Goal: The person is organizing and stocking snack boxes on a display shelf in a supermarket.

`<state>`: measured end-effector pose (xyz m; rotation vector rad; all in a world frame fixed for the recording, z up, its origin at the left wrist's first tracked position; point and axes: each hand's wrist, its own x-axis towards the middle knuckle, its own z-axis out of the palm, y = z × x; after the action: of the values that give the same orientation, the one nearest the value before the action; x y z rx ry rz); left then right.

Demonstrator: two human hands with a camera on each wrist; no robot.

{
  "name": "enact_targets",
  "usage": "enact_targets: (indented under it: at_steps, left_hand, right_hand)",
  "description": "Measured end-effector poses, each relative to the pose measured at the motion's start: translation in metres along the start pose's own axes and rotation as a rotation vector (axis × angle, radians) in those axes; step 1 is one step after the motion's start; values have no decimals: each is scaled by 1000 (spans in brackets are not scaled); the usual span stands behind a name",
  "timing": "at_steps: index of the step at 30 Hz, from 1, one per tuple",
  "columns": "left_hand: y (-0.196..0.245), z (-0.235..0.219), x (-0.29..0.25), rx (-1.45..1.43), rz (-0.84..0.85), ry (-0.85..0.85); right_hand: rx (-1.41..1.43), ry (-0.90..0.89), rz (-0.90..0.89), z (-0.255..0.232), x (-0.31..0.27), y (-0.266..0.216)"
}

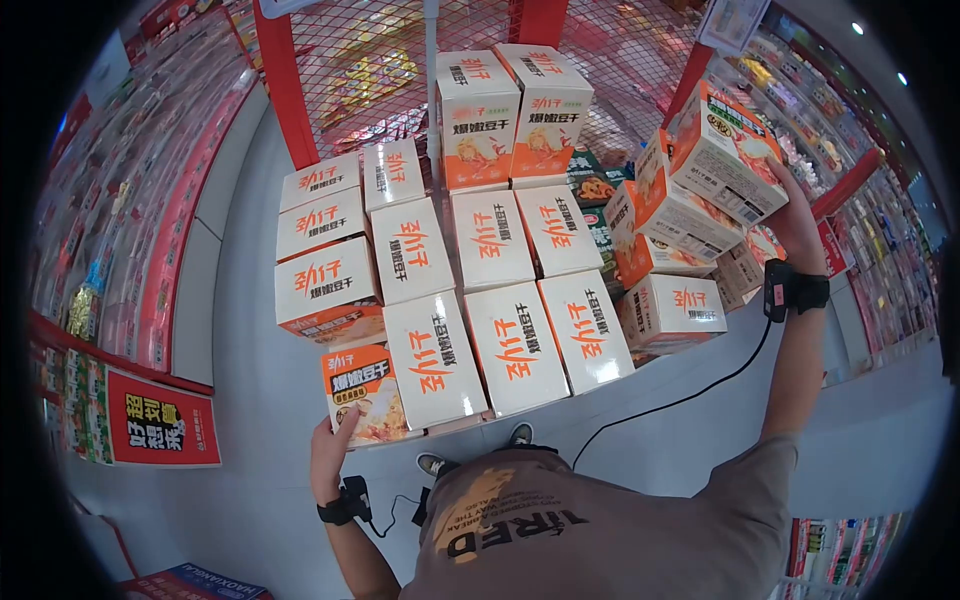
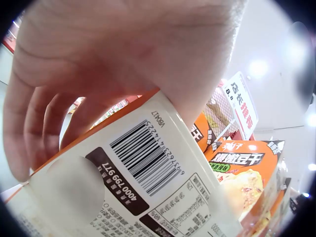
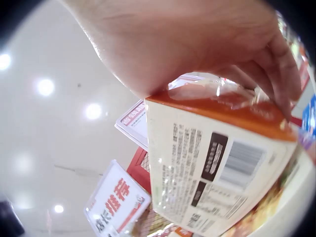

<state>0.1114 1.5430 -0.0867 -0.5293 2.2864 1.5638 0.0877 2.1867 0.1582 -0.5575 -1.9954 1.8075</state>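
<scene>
The left hand [image 1: 328, 452] grips an orange-and-white box [image 1: 365, 395] at the near corner of the stacked display [image 1: 480, 290], its fingers [image 2: 34, 123] curled round the box's edge. Far to its right, the right hand [image 1: 795, 225] clasps a second box [image 1: 725, 150], tilted above leaning boxes [image 1: 665, 225]. Behind the stack stands a red mesh rack [image 1: 390, 60]; shelves [image 1: 140, 200] flank both hands.

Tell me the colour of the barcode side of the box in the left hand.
White with black print, on the box; left wrist view shows it best.
</scene>
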Motion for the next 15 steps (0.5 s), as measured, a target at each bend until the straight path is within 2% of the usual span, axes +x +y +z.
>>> enact_targets:
  at_steps: [2, 5, 7, 8, 10, 11, 12, 13, 14, 15]
  left_hand:
    - [-5, 0, 4, -4, 32, 16]
    - [0, 0, -1, -92, -33, -19]
    - [-4, 0, 3, -163, 3, -63]
    - [-7, -1, 5, -198, 21, -82]
    - [-8, -1, 5, 25, 38, 83]
    - [-7, 0, 5, 139, 45, 164]
    - [2, 2, -2, 182, 234, 245]
    - [19, 6, -18, 230, 425, 322]
    - [36, 10, -33, 279, 618, 392]
    - [52, 13, -44, 187, 717, 275]
  right_hand:
    - [-327, 68, -39, -8, 4, -3]
    - [-359, 68, -10, -11, 4, -4]
    - [-328, 93, -5, -14, -2, -4]
    - [-390, 253, -202, -6, -11, -4]
    - [-496, 570, -605, 12, -30, -2]
    - [-444, 515, -713, 22, -48, -4]
    - [-391, 461, -818, 34, -72, -6]
    - [-334, 376, -839, 52, -98, -6]
    - [-441, 188, -873, 63, -119, -3]
    - [-545, -4, -898, 75, -139, 0]
